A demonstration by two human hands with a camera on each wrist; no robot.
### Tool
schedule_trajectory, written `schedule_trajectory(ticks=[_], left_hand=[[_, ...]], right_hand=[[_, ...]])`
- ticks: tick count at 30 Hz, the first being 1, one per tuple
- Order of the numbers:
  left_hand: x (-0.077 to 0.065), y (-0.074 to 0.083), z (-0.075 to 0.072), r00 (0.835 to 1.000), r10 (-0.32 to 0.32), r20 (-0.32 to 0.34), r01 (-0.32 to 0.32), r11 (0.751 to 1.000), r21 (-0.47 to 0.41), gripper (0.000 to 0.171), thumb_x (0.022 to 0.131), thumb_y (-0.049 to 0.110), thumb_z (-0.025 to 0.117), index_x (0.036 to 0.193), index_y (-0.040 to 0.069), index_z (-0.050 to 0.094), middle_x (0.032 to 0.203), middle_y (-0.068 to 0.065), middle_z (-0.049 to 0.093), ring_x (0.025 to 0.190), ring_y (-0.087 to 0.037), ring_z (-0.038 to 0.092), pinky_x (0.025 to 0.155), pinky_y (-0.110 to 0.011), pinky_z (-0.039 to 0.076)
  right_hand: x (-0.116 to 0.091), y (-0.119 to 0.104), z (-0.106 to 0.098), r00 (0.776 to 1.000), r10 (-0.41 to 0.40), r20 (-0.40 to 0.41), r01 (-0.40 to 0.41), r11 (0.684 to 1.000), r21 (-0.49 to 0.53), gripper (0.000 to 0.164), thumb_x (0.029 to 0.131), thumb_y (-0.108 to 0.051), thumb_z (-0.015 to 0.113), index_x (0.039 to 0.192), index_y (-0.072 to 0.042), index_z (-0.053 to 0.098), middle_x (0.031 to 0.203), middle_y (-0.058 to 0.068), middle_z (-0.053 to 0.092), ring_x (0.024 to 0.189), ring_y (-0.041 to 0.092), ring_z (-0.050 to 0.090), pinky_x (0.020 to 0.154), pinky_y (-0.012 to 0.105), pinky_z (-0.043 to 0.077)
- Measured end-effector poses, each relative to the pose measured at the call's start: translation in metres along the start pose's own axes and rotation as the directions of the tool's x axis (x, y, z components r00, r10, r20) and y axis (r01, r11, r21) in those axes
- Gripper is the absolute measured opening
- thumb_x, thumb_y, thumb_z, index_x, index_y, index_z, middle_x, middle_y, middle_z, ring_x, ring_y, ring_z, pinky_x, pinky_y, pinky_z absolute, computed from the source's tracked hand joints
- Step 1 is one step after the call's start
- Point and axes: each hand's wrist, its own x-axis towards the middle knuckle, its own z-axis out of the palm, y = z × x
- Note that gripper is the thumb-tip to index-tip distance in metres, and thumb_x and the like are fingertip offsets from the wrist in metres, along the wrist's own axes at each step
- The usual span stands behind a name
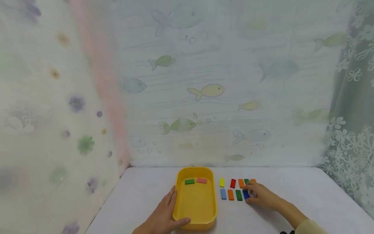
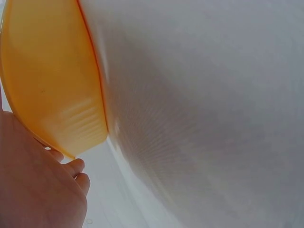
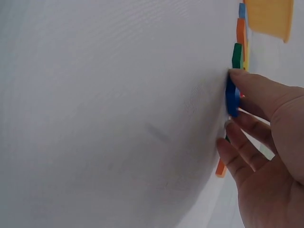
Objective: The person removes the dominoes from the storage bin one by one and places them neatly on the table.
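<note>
A yellow tray (image 1: 195,208) lies on the white table, holding a green block (image 1: 189,181) and a pink block (image 1: 202,180) near its far end. My left hand (image 1: 163,211) rests against the tray's left side, fingers extended along the rim and thumb over the near-left corner. To the right of the tray, my right hand (image 1: 261,195) pinches a blue block (image 3: 232,97) between thumb and forefinger, at the right end of the nearer row of blocks. A dark green block (image 1: 239,195) lies just left of it. The hand partly covers blocks in the farther row.
The nearer row also has a light blue block (image 1: 223,194) and an orange block (image 1: 230,195). Behind it are a yellow block (image 1: 222,182), a red block (image 1: 232,183), an orange block (image 1: 241,183) and others. Fish-patterned curtains (image 1: 204,136) hang behind the table.
</note>
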Motion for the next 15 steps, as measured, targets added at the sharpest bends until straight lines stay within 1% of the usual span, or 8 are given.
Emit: schedule_trajectory(ticks=[3, 7, 9, 15], left_hand=[[-0.002, 0.001, 0.001, 1.000, -0.004, 0.001, 0.004, 1.000, 0.006, 0.115, 0.089, 0.074, 0.059, 0.164, 0.002, 0.010, 0.172, -0.014, 0.005, 0.153, -0.040, 0.021, 0.115, -0.069, 0.027], [-0.002, 0.002, 0.000, 1.000, -0.014, 0.007, 0.014, 1.000, 0.016, 0.115, 0.089, 0.075, 0.058, 0.164, 0.002, 0.010, 0.172, -0.014, 0.004, 0.154, -0.039, 0.020, 0.116, -0.068, 0.026], [-0.002, 0.002, 0.000, 1.000, -0.015, 0.006, 0.014, 1.000, 0.020, 0.115, 0.089, 0.075, 0.058, 0.164, 0.002, 0.009, 0.172, -0.014, 0.004, 0.154, -0.039, 0.020, 0.117, -0.068, 0.025], [-0.002, 0.002, 0.001, 1.000, -0.024, 0.008, 0.023, 1.000, 0.019, 0.116, 0.089, 0.075, 0.058, 0.164, 0.003, 0.008, 0.172, -0.013, 0.003, 0.154, -0.039, 0.020, 0.117, -0.067, 0.025]], right_hand=[[-0.001, -0.001, 0.001, 1.000, 0.006, 0.004, -0.006, 1.000, 0.005, 0.039, 0.089, -0.023, 0.080, 0.121, -0.003, 0.070, 0.118, 0.007, 0.062, 0.097, 0.020, 0.056, 0.090, 0.046, 0.055], [-0.003, -0.002, -0.001, 1.000, -0.002, 0.009, 0.002, 1.000, -0.006, 0.045, 0.090, -0.025, 0.080, 0.125, 0.000, 0.068, 0.115, 0.006, 0.061, 0.094, 0.018, 0.055, 0.085, 0.038, 0.055], [-0.003, -0.004, -0.003, 1.000, -0.007, 0.010, 0.007, 1.000, -0.009, 0.048, 0.089, -0.025, 0.080, 0.127, 0.002, 0.066, 0.114, 0.005, 0.059, 0.095, 0.018, 0.055, 0.083, 0.036, 0.055], [-0.008, -0.018, -0.010, 1.000, -0.025, 0.006, 0.025, 0.999, 0.031, 0.052, 0.091, -0.026, 0.079, 0.130, 0.004, 0.063, 0.119, 0.010, 0.059, 0.104, 0.028, 0.059, 0.087, 0.044, 0.057]])
